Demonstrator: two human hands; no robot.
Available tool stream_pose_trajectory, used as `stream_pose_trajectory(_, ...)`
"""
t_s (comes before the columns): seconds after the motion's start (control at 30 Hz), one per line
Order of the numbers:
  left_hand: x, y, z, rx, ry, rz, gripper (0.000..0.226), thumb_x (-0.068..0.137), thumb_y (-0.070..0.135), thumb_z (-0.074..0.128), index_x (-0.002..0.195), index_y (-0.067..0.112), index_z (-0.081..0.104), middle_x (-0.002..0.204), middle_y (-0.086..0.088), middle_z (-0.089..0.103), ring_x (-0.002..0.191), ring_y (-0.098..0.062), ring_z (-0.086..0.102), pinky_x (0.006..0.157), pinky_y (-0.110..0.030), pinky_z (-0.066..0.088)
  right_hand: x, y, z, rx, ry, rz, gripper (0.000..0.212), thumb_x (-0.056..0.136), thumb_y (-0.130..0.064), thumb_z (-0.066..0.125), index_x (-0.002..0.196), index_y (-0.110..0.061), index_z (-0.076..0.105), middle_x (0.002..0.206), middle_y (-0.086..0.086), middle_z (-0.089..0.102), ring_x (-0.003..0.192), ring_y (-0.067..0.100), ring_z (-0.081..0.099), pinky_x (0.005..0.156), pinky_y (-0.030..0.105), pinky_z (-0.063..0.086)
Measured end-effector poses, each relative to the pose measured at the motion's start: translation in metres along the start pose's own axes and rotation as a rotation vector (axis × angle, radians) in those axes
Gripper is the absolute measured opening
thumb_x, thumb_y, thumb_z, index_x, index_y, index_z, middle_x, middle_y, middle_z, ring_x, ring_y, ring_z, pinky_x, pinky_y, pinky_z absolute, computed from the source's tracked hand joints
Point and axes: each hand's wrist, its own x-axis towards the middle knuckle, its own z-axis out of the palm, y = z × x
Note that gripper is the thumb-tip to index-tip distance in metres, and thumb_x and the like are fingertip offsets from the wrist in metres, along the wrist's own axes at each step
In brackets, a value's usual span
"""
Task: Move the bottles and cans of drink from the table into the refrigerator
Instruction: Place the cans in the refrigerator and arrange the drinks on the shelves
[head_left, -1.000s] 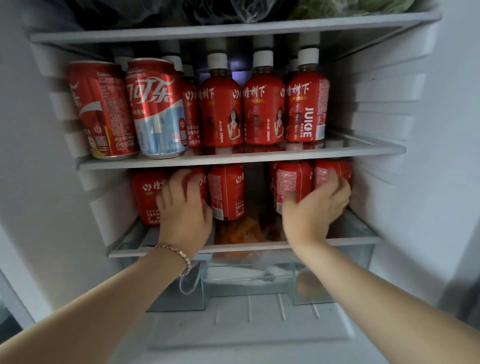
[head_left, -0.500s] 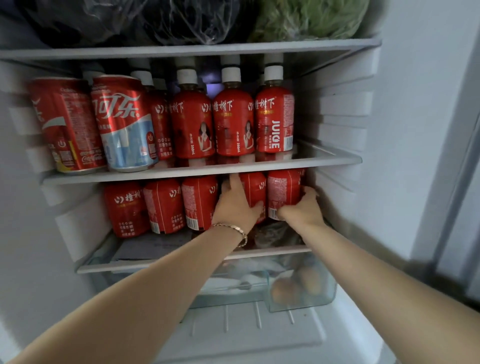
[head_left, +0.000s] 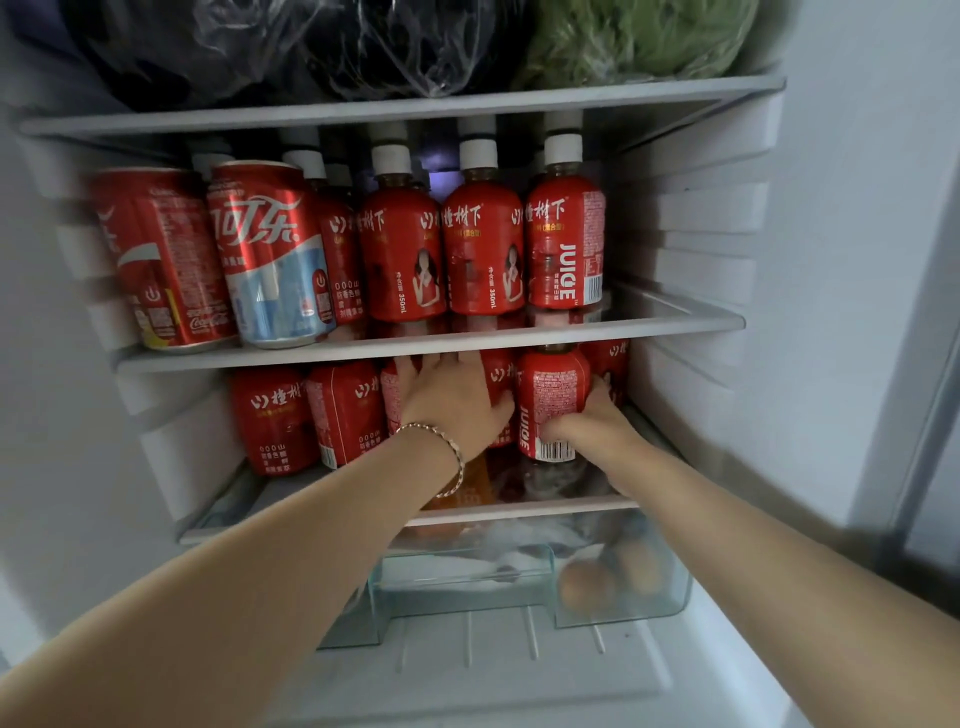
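Juice bottle: red wrap label with white print, JUICE running vertically along the left edge, barcode at the foot, dark liquid showing at the shoulder. The lip of the middle shelf is hiding the cap. The bottle is standing upright on the lower shelf of the refrigerator, toward the right end of the row, long axis vertical, neck pointing up, text side facing the camera.

Right hand is grasping this bottle low on its right side, fingers curling round it, thumb lying near the barcode.

Left hand is lying released against the neighbouring bottle just to the left, fingers straight and reaching up to the middle shelf edge, gripping nothing. A beaded bracelet is sitting on that wrist.

Matching red bottles are standing further left on the same shelf, all upright.

Middle shelf is carrying 2 cola cans at the left and a front row of 3 white-capped bottles, with more behind.

Bagged greens are lying on the top shelf. A clear drawer is sitting below, with round brown items inside.
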Motion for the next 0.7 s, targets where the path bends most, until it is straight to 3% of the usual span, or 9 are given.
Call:
stream_pose_trajectory(0.07,0.007,0.009,-0.005,-0.108,0.002,-0.082,0.040,0.089,0.049,0.043,0.109,0.015,0.050,0.106,-0.001,0.058,0.119,-0.023,0.045,0.112,-0.053,0.006,-0.001,0.001,0.002,0.031,0.036,-0.027,0.082,0.065,0.002,0.080,0.134,-0.011,0.038,0.113,0.003,0.058,0.107,0.018,0.057,0.088,0.029,0.046)
stream_pose_trajectory(0.13,0.011,0.016,-0.005,-0.179,0.005,-0.160,0.031,0.088,0.046,0.045,0.099,0.018,0.052,0.100,0.002,0.057,0.118,-0.022,0.045,0.112,-0.056,0.001,-0.003,0.002,0.005,-0.012,0.136,-0.054,0.081,0.061,-0.006,0.085,0.129,-0.013,0.041,0.108,-0.002,0.056,0.103,0.016,0.058,0.090,0.030,0.048)
stream_pose_trajectory(0.23,0.010,0.018,-0.003,-0.232,0.031,-0.178,0.046,0.083,0.054,0.049,0.113,0.019,0.054,0.117,0.000,0.057,0.126,-0.024,0.039,0.112,-0.057,-0.003,-0.010,0.005,0.005,-0.062,0.271,-0.082,0.081,0.058,-0.014,0.084,0.125,-0.013,0.038,0.113,0.003,0.055,0.106,0.021,0.058,0.092,0.036,0.050)
stream_pose_trajectory(0.37,0.002,0.017,-0.006,-0.214,0.034,-0.126,0.073,0.076,0.066,0.052,0.134,0.022,0.043,0.141,-0.003,0.042,0.137,-0.027,0.023,0.113,-0.055,-0.005,-0.020,0.011,0.000,-0.058,0.333,-0.115,0.079,0.050,-0.020,0.083,0.115,-0.014,0.039,0.113,0.008,0.056,0.099,0.022,0.061,0.088,0.041,0.053)
stream_pose_trajectory(0.47,-0.010,0.018,-0.009,-0.225,0.100,-0.090,0.080,0.073,0.065,0.056,0.136,0.018,0.039,0.142,-0.003,0.040,0.139,-0.026,0.019,0.113,-0.050,-0.008,-0.025,0.014,-0.006,-0.066,0.292,-0.154,0.080,0.035,-0.032,0.078,0.108,-0.009,0.053,0.098,0.005,0.066,0.086,0.018,0.067,0.078,0.040,0.057)
stream_pose_trajectory(0.57,-0.032,0.011,-0.011,-0.315,0.220,-0.064,0.076,0.070,0.061,0.059,0.127,0.014,0.042,0.128,-0.004,0.051,0.133,-0.022,0.027,0.116,-0.043,-0.002,-0.034,0.015,-0.007,-0.108,0.199,-0.224,0.047,0.045,-0.020,0.078,0.088,-0.005,0.063,0.078,0.005,0.070,0.073,0.018,0.069,0.072,0.039,0.058)
stream_pose_trajectory(0.7,-0.054,-0.007,-0.020,-0.335,0.226,-0.176,0.065,0.070,0.057,0.061,0.114,0.014,0.042,0.116,-0.003,0.054,0.122,-0.025,0.033,0.108,-0.044,0.016,-0.044,0.009,0.011,-0.108,0.028,-0.256,0.066,0.047,-0.028,0.083,0.107,-0.023,0.055,0.095,-0.002,0.069,0.087,0.011,0.068,0.082,0.034,0.055)
